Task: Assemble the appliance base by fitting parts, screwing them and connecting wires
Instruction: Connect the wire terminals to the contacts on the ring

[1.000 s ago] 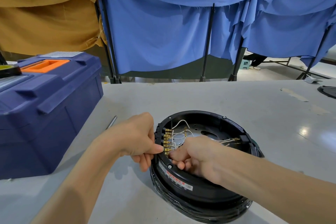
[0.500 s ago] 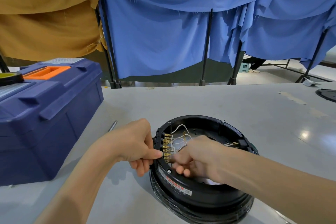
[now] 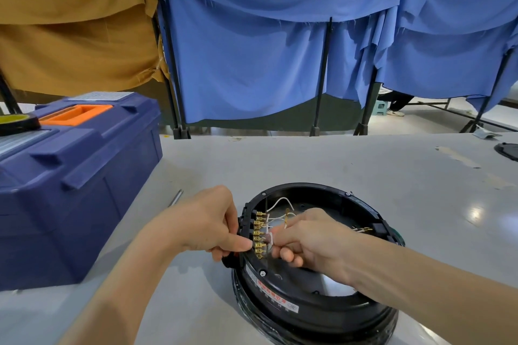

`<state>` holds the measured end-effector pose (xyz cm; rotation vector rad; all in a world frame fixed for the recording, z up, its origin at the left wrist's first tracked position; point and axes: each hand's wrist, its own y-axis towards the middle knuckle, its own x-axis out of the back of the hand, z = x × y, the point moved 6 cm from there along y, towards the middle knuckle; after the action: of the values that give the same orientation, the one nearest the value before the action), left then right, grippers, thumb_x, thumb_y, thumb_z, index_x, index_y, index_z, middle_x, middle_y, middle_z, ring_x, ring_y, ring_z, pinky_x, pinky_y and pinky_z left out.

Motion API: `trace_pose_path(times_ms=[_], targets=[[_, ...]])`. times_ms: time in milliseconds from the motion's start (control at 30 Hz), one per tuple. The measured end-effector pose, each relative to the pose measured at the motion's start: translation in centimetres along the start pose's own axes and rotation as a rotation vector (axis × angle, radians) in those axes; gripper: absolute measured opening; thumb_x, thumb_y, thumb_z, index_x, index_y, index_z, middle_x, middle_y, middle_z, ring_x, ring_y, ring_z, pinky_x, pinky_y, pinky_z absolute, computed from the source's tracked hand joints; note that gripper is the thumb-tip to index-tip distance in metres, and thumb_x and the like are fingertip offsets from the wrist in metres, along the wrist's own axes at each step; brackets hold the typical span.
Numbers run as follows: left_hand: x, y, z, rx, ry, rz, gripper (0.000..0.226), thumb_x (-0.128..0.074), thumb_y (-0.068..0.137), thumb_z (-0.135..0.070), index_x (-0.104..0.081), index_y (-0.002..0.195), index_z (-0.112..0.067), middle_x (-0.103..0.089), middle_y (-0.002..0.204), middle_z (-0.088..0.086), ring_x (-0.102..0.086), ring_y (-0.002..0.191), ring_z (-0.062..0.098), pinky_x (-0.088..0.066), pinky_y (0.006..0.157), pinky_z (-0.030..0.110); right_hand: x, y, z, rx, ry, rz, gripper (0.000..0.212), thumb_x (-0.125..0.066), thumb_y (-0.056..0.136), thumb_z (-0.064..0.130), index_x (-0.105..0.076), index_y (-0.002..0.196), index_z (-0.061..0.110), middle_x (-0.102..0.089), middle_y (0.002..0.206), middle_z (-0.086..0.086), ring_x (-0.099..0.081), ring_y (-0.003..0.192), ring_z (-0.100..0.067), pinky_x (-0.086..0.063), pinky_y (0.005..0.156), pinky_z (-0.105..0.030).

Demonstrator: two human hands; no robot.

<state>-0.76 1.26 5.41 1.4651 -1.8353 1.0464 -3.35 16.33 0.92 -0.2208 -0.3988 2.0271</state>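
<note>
Seating a lead on the wrong blade looks like the likeliest slip. The gold terminals (image 3: 259, 232) stand in a tight column on the black terminal block (image 3: 246, 218) at the left rim of the appliance base (image 3: 322, 305), which sits on the grey table (image 3: 308, 159) near the blue toolbox (image 3: 70, 190). The left hand (image 3: 207, 221) pinches that block from outside the rim, with the thumb tip pressed beside the lower blades and the fingers curled beneath. The right hand (image 3: 314, 238) reaches in over the base and pinches the sleeved end of one of the white wires (image 3: 280, 202) between thumb and forefinger, right against the column. The fingertips hide whether the sleeve is already on a blade. If the push comes in at an angle, I judge the thin blade could bend, or the sleeve could seat only halfway and later work loose. If the left hand eases, the block may shift in its seat or the base may slide on the smooth table. The neighbouring wires loop close by and could be snagged or tugged off. A second bundle of loose leads (image 3: 361, 230) lies unconnected near the right rim.
</note>
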Motion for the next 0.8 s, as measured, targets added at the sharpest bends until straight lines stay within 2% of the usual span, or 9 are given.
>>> trace_pose_path(times_ms=[67,333,433,533,600,667,700,767,800], targets=[[0.0,0.1,0.0,-0.01,0.015,-0.004,0.035,-0.076,0.082,-0.031,-0.069,0.074,0.002,-0.071,0.059,0.006,-0.057,0.049,0.007,-0.046,0.056,0.019,0.0,0.0,0.0,0.012,-0.018,0.025,0.012,-0.061,0.086,-0.009,-0.063,0.097,-0.013,-0.058,0.057,-0.015,-0.046,0.036,-0.009,-0.034,0.034,-0.017],[-0.2,0.5,0.0,-0.016,0.006,-0.002,0.031,-0.077,0.082,-0.028,-0.068,0.07,-0.001,-0.069,0.056,0.004,-0.057,0.047,0.005,-0.046,0.055,0.019,-0.1,0.1,0.2,0.026,-0.014,0.031,0.007,-0.058,0.087,-0.013,-0.059,0.089,-0.006,-0.056,0.054,-0.015,-0.04,0.032,-0.007,-0.029,0.033,-0.015],[-0.2,0.4,0.1,-0.017,0.003,-0.003,0.033,-0.077,0.082,-0.029,-0.068,0.073,0.002,-0.07,0.059,0.007,-0.058,0.049,0.009,-0.048,0.057,0.021,-0.1,0.2,0.2,0.019,-0.052,0.02,0.01,-0.056,0.088,-0.014,-0.059,0.09,-0.005,-0.057,0.056,-0.015,-0.047,0.035,-0.01,-0.034,0.035,-0.017],[-0.2,0.1,0.4,-0.002,-0.038,0.027,0.035,-0.078,0.08,-0.032,-0.071,0.074,0.001,-0.071,0.062,0.009,-0.059,0.05,0.011,-0.048,0.056,0.021,0.2,-0.1,0.3,-0.025,-0.052,0.022,0.016,-0.053,0.088,-0.017,-0.056,0.104,-0.014,-0.061,0.059,-0.018,-0.058,0.042,-0.017,-0.044,0.04,-0.019],[0.1,0.0,0.7,0.021,-0.057,0.016,0.038,-0.08,0.076,-0.038,-0.072,0.074,-0.001,-0.071,0.063,0.01,-0.059,0.049,0.011,-0.045,0.052,0.019,1.2,-0.9,0.6,-0.056,-0.064,0.008,0.021,-0.059,0.086,-0.015,-0.056,0.107,-0.017,-0.064,0.061,-0.022,-0.062,0.044,-0.021,-0.048,0.042,-0.02],[0.8,0.0,1.0,0.055,-0.037,-0.067,0.045,-0.08,0.072,-0.048,-0.07,0.078,-0.005,-0.071,0.061,0.006,-0.06,0.048,0.009,-0.045,0.052,0.019,3.2,-1.8,1.5,-0.019,-0.106,-0.074,0.017,-0.065,0.085,-0.01,-0.061,0.101,-0.014,-0.067,0.063,-0.023,-0.061,0.043,-0.022,-0.048,0.041,-0.022],[1.0,0.0,1.1,0.069,-0.023,-0.118,0.048,-0.078,0.07,-0.055,-0.068,0.082,-0.01,-0.07,0.06,0.003,-0.062,0.05,0.007,-0.047,0.055,0.02,4.6,-2.3,2.2,0.061,-0.16,-0.157,0.011,-0.067,0.086,-0.005,-0.064,0.095,-0.01,-0.068,0.062,-0.021,-0.06,0.042,-0.022,-0.045,0.039,-0.024],[1.1,0.2,1.1,0.086,0.006,-0.196,0.053,-0.071,0.068,-0.067,-0.062,0.092,-0.021,-0.07,0.069,-0.001,-0.065,0.064,0.006,-0.051,0.065,0.025,8.3,-3.4,4.0,0.306,-0.397,-0.424,0.007,-0.07,0.087,0.01,-0.072,0.082,0.006,-0.07,0.058,-0.008,-0.06,0.043,-0.017,-0.045,0.044,-0.025],[0.9,0.3,0.9,0.088,0.027,-0.21,0.056,-0.068,0.068,-0.07,-0.06,0.097,-0.023,-0.069,0.079,-0.002,-0.065,0.073,0.008,-0.052,0.071,0.027,9.9,-4.2,4.8,0.411,-0.55,-0.566,0.009,-0.072,0.086,0.019,-0.074,0.077,0.016,-0.07,0.06,0.0,-0.063,0.05,-0.012,-0.048,0.052,-0.026]])
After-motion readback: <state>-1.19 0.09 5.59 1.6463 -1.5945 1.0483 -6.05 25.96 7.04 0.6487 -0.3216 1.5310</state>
